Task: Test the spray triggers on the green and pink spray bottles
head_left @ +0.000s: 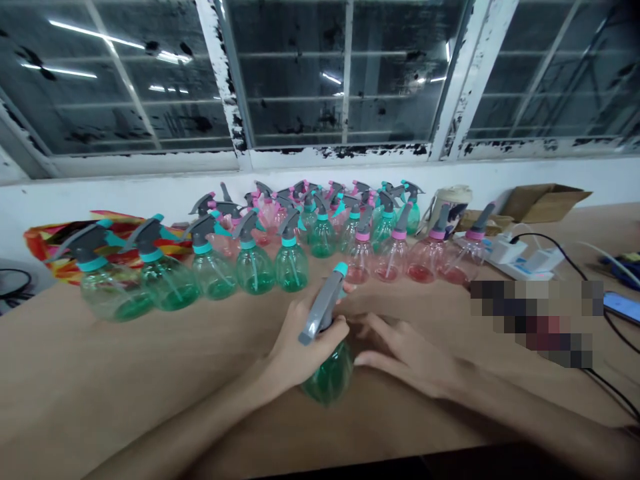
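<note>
A green spray bottle (327, 377) with a grey trigger head and teal nozzle tilts near the table's front edge. Around its neck, just below the head, my left hand (300, 350) is closed. To the right of the bottle, my right hand (400, 350) has its fingers apart and curved toward it, holding nothing; whether a fingertip touches the bottle I cannot tell. Beyond my hands stands a row of green spray bottles (256, 270) on the left. Pink spray bottles (393, 257) continue the row on the right. Low liquid shows in several of them.
More spray bottles crowd the wooden table (200, 373) by the wall. A colourful bag (37, 243) lies far left. On the right are a cup (450, 200), a cardboard box (545, 203), a power strip (525, 267) with cables, and a phone (623, 307). Windows rise behind.
</note>
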### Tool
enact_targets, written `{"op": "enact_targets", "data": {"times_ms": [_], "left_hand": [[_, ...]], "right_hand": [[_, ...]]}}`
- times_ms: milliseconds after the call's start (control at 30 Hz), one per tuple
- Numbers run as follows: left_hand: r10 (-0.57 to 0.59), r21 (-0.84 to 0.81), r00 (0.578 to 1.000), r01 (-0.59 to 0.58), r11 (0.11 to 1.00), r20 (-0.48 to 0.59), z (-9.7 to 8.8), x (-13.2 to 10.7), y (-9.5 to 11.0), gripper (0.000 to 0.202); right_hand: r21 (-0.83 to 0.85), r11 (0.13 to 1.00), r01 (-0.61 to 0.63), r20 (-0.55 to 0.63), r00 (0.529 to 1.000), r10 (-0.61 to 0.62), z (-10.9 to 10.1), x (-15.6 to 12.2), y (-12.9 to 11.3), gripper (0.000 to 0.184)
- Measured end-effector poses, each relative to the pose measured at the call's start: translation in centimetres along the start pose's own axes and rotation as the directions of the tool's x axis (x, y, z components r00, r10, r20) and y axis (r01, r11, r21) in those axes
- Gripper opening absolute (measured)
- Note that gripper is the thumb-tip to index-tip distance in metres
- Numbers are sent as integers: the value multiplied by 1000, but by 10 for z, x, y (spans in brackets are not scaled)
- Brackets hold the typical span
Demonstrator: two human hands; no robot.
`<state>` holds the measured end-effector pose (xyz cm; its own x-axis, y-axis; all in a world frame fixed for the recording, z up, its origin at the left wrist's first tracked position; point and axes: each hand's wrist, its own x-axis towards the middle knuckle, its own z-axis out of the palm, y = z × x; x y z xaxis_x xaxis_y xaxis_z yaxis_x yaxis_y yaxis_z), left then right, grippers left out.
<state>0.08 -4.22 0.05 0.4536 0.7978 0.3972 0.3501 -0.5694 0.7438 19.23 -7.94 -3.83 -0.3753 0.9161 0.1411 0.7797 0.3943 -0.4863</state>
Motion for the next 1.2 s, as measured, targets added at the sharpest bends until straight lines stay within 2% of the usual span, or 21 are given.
{"op": "enact_targets", "data": {"times_ms": [167,267,400,567,633,733,833,967,1200], "left_hand": [[17,62,999,-14,998,-48,0,13,-7,32],[-8,45,999,10,999,-46,1,24,-11,25],[-31,31,998,33,999,-57,1,34,-15,15],[22,-64,992,-14,998,121,-6,40,-15,6],[32,-58,990,-24,998,135,-8,41,-15,3],[41,-47,995,-37,998,94,-6,42,-15,6],[106,-25,994,-105,994,21,-2,40,-15,13],[149,31,987,-147,989,-58,3,37,-16,8],[188,20,978,-187,982,-88,5,38,-19,12]], "right_hand": [[4,1000,29,-98,995,-29,10,18,69,44],[-8,998,60,-123,991,-61,18,30,86,43],[-19,994,104,-143,984,-105,23,41,86,40],[-10,995,100,-149,984,-101,26,44,88,38],[-9,996,84,-151,985,-84,27,43,89,39],[3,998,68,-144,987,-67,29,42,91,40],[-2,998,69,-146,987,-69,30,40,93,44],[-19,997,78,-164,983,-80,32,37,94,47],[-27,996,79,-152,985,-82,32,34,93,53]]}}
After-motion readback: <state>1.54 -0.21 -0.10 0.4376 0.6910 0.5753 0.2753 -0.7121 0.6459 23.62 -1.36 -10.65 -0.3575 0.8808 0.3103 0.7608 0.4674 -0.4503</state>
